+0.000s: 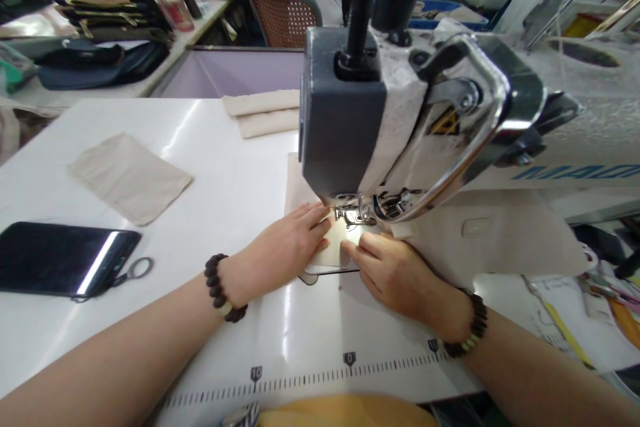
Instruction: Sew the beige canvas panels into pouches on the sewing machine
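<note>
White worktable [235,180], glossy, with a printed ruler strip along its near edge; workshop benches and stacked cloth behind.

Sewing machine [395,113]: grey head, directly beyond both hands; presser foot [356,215] just ahead of the fingertips.

Fabric piece [334,248]: pale beige, flat under the foot, long axis running away from the person toward the machine.

Left hand [287,243]: palm down, fingers flat and together, pressing the fabric from its left side, tips touching the cloth beside the foot.

Right hand [395,270]: fingers curled low, tips pinning the fabric's right edge, about as near the foot as the left.

Left of the left hand, well apart: loose beige cloth [129,177], dark phone [60,258], small snips [134,271].
</note>
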`<state>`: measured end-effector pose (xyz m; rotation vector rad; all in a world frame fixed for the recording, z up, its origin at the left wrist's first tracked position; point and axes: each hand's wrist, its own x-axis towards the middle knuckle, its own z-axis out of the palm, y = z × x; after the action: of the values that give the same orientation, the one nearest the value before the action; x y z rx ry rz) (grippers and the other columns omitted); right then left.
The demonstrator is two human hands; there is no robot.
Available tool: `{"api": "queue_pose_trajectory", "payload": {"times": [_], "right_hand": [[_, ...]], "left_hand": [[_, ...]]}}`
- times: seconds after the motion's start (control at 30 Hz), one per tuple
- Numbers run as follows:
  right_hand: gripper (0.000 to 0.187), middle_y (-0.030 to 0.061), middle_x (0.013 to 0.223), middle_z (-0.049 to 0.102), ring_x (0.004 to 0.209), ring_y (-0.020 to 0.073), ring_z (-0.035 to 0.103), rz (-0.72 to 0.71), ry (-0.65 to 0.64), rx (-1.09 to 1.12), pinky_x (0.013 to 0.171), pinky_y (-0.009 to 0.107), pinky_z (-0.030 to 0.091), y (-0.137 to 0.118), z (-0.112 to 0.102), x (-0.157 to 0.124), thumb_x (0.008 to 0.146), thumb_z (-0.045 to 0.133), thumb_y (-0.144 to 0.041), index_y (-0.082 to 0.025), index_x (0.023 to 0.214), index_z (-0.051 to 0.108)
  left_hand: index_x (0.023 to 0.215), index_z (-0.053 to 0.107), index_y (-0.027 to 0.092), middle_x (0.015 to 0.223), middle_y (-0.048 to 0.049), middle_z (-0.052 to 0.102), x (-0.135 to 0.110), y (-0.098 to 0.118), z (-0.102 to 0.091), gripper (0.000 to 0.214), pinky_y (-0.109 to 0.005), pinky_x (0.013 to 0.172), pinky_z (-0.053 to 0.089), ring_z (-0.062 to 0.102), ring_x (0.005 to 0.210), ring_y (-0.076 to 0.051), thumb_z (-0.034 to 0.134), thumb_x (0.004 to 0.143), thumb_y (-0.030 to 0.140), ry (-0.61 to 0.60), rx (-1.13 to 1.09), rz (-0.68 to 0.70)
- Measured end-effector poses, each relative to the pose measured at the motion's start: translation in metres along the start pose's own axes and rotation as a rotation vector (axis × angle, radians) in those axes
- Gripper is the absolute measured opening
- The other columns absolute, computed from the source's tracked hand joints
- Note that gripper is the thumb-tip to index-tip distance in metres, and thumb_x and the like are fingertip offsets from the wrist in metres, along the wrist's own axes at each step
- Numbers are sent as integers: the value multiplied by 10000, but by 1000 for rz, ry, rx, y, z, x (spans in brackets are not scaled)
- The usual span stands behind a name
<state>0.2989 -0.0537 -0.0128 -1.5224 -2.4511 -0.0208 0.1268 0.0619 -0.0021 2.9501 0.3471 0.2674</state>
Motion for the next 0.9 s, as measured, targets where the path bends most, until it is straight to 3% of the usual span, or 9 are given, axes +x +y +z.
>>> {"api": "queue_pose_trajectory", "payload": {"times": [0.27, 0.37, 0.47, 0.57, 0.9], "right_hand": [[256, 64, 734, 528, 674, 180, 456, 25, -17, -18, 639, 314, 360, -1, -1, 1, 860, 372, -66, -62, 1001, 585], [242, 52, 721, 523, 659, 179, 445, -7, -12, 3, 620, 316, 352, 0, -1, -1, 862, 369, -79, -96, 947, 595], [234, 44, 706, 515, 625, 170, 423, -32, -19, 35, 596, 315, 343, 1, -1, -3, 870, 363, -92, -124, 861, 594], [252, 53, 712, 518, 624, 170, 430, -26, -25, 25, 602, 319, 354, 1, -1, -3, 872, 345, -90, -125, 829, 591], [298, 79, 761, 553, 685, 181, 487, 67, -45, -22, 651, 303, 419, 0, 3, 3, 876, 357, -98, -52, 1091, 557]], "left_hand": [[909, 557, 115, 1057, -116, 557, 1, 0, -2, 111, -383, 904, 464, 520, 1051, -235, 449, 896, 137, 22, 37, 8], [843, 572, 137, 990, -87, 578, -4, 5, -6, 139, -375, 859, 483, 553, 954, -216, 451, 905, 164, -46, 39, 59], [906, 590, 143, 969, -68, 599, -10, 14, -10, 147, -338, 845, 497, 566, 936, -193, 444, 906, 145, -137, 3, 109], [966, 597, 130, 984, -71, 610, -11, 18, -13, 196, -310, 855, 502, 573, 951, -179, 410, 908, 114, -152, -4, 97], [1006, 582, 83, 1006, -102, 600, -2, 5, -8, 257, -308, 894, 486, 549, 1014, -192, 340, 921, 83, -45, -11, 77]]}}
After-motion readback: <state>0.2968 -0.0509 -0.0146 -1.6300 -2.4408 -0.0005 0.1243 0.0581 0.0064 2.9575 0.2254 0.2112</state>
